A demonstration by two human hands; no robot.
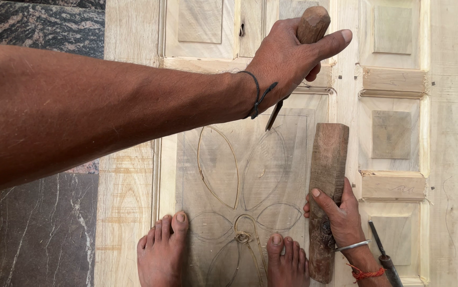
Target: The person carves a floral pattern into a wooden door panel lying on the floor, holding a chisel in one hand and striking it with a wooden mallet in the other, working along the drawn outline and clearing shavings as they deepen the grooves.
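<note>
My left hand [284,58] reaches in from the left and is closed around a chisel's round wooden handle [313,22]. The thin metal blade [273,115] points down onto a pale wooden door panel [292,159] with leaf-shaped petals carved into it. My right hand [341,212], wearing a silver bangle and a red thread, grips a long dark wooden block [327,154]. The block stands upright just right of the carving, its top close below the blade. A thin curled shaving [244,236] lies on the lower petals.
My bare feet [162,250] [288,260] rest on the door's lower edge. A second chisel [384,254] lies on the door by my right wrist. Small raised square panels [391,134] run down the right side. Dark marble floor [43,228] lies to the left.
</note>
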